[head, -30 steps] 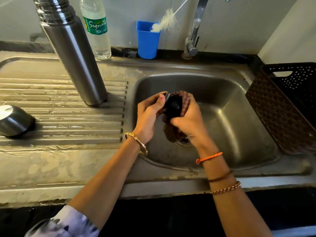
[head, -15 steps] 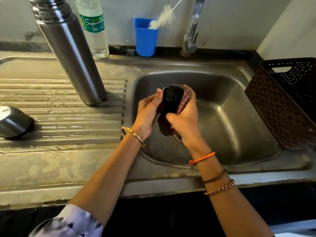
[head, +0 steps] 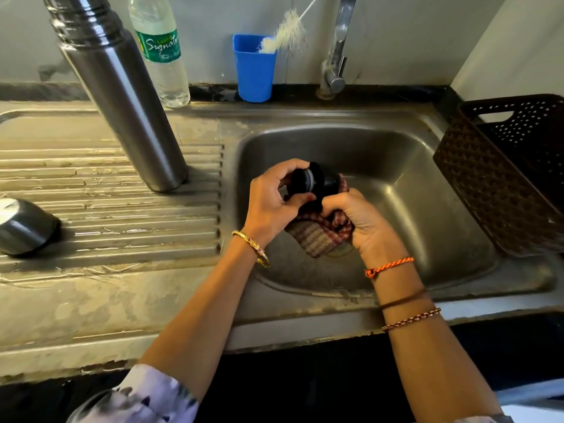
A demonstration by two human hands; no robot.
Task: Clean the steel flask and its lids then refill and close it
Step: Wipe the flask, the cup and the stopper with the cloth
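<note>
the black inner lid [head: 308, 181] sits between your two hands, held over the sink basin [head: 427, 190]. your left hand [head: 271, 199] grasps it, fingers and thumb curled round its rim; your right hand [head: 357, 218] is clenched on the checked cloth [head: 317, 236], bunched against the lid's far end. judgement: the step in hand is wiping the lid — flask and cap are not yet reassembled. the steel flask [head: 122, 96] stands open on the draining board, well to the left of your left hand; the steel cap [head: 24, 225] lies further left still. beyond your hands stand a water bottle [head: 161, 53], a blue cup [head: 254, 68] with a brush [head: 283, 33], and the tap [head: 335, 56]; a brown basket [head: 503, 178] sits right of your right hand. next move likely calls for turning the lid in the cloth — keep a firm left grip, wet plastic may slip.
</note>
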